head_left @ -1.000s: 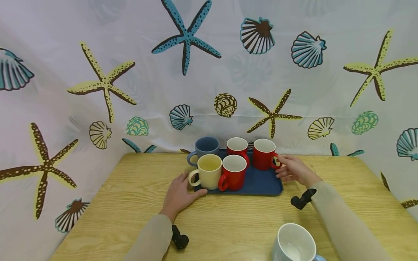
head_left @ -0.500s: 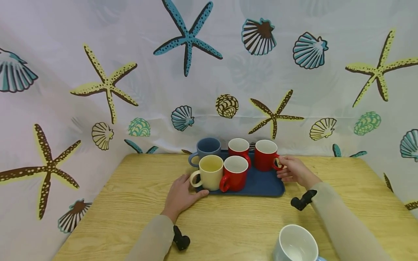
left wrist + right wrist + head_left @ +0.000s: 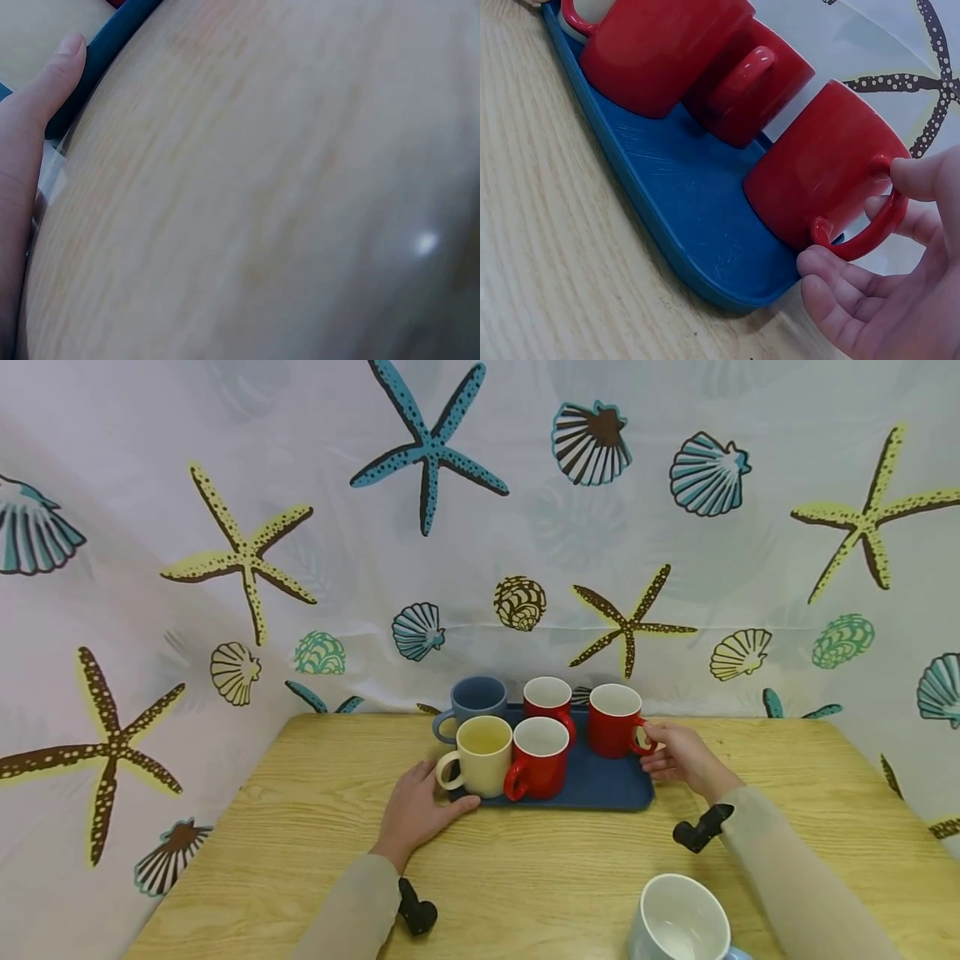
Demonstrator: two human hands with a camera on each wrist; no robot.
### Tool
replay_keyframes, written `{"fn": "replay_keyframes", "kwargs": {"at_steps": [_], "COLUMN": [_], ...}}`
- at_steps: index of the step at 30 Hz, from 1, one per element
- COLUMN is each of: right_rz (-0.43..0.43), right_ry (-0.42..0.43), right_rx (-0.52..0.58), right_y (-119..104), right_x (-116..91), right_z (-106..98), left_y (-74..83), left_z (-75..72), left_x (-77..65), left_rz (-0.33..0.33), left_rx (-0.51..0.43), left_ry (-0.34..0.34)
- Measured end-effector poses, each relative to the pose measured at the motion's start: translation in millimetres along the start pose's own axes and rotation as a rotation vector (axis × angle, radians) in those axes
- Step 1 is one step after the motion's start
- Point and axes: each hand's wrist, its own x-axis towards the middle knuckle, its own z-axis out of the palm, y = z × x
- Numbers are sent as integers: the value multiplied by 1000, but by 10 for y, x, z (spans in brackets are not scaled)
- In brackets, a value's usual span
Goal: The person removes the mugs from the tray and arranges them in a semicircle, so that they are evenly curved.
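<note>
My right hand pinches the handle of a red mug at the tray's back right; the right wrist view shows thumb and fingers around that handle. My left hand holds the front left corner of the blue tray, its thumb along the rim in the left wrist view. The left fingertips are partly hidden by the cream mug. Also on the tray are a blue mug at back left and two more red mugs, one at front and one behind it.
A light blue mug with a white inside stands on the wooden table at the front, beside my right forearm. A white cloth with starfish and shells hangs right behind the tray.
My right hand has shifted the red mug slightly right and toward me, away from the other mugs. The left hand and the tray have stayed in place.
</note>
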Motion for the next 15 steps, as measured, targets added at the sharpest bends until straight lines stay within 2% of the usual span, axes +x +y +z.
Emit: {"fn": "replay_keyframes", "kwargs": {"at_steps": [9, 15], "right_rz": [-18, -49], "right_ry": [1, 1], "right_rx": [3, 3], "right_y": [80, 66], "right_x": [-42, -100], "right_z": [-13, -9], "left_y": [10, 5], "left_z": [4, -9], "left_x": [-38, 5], "left_rz": [-17, -4], "left_rx": [-9, -5], "left_ry": [-15, 11]}}
